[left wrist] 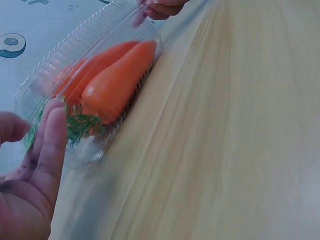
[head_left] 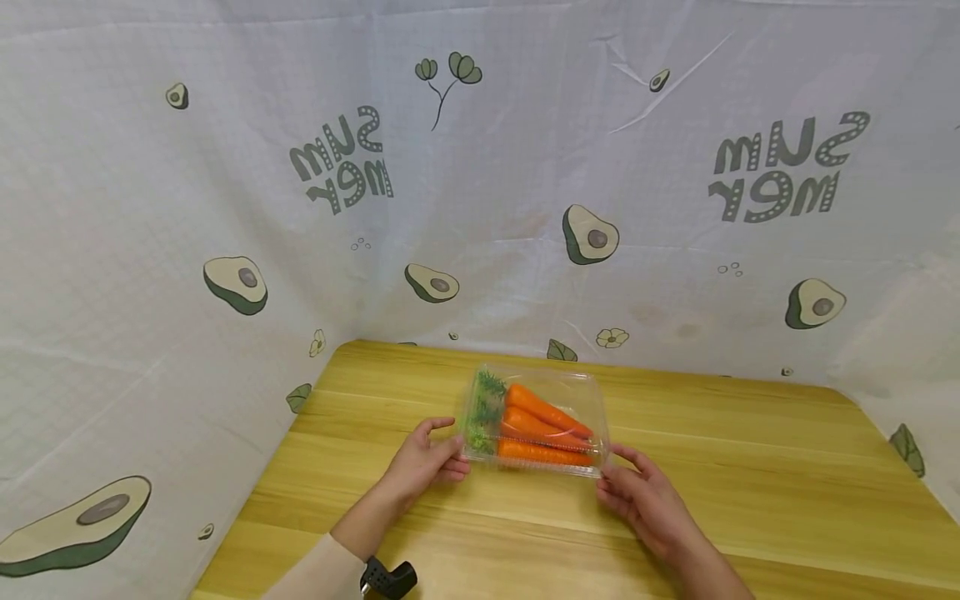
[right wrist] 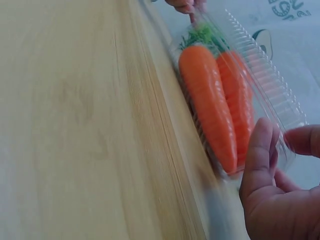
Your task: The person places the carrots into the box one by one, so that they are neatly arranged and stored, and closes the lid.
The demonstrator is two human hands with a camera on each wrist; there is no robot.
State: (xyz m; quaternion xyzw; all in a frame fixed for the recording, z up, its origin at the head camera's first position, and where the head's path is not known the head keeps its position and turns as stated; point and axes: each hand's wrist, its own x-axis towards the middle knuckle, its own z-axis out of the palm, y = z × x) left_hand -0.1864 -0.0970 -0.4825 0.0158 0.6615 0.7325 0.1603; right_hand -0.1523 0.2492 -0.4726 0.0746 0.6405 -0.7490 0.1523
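A clear plastic clamshell box (head_left: 558, 382) is between the two hands over the table in the head view. Inside lie three orange carrots (head_left: 545, 455), their green leafy tops (head_left: 480, 437) toward the left end. My left hand (head_left: 426, 460) holds the box at its near left corner, several fingers along its side in the left wrist view. At the near right corner, my right hand (head_left: 651, 503) pinches the edge, thumb on one side and fingers on the other. The right wrist view shows the carrots' narrow tips (right wrist: 229, 162) close to that hand.
A wood-grain table (head_left: 750, 467) spreads beneath the hands. White cloth (head_left: 510, 208) printed with avocados and lettering hangs behind it and along both sides. A black device (head_left: 388, 578) sits on the left wrist beside a light sleeve (head_left: 322, 575).
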